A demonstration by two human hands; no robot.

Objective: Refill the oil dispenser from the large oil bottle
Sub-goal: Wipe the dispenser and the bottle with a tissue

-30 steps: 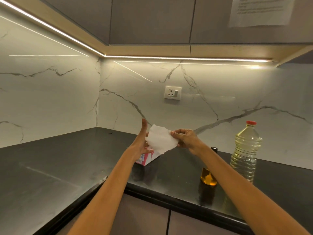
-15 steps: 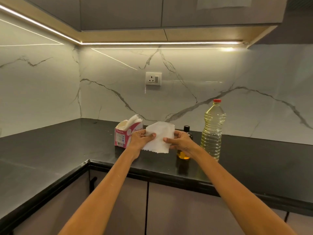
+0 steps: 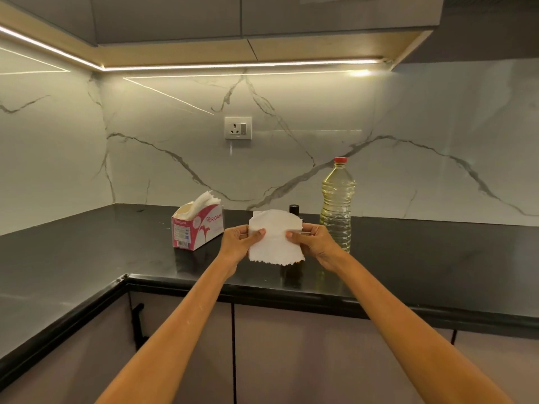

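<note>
A white tissue is stretched between both hands above the black counter. My left hand pinches its left edge and my right hand pinches its right edge. Behind the tissue stands the small oil dispenser; only its black cap shows, the body is hidden. The large clear oil bottle with a red cap stands upright just right of it, near the wall, holding pale yellow oil.
A pink and white tissue box with a tissue sticking out sits left of my hands. A wall socket is on the marble backsplash. The counter turns a corner at the left; cabinet doors are below.
The tissue was drawn from the box and is now held flat by both hands in front of the dispenser. My view has pulled back and dropped, showing more of the counter front.
</note>
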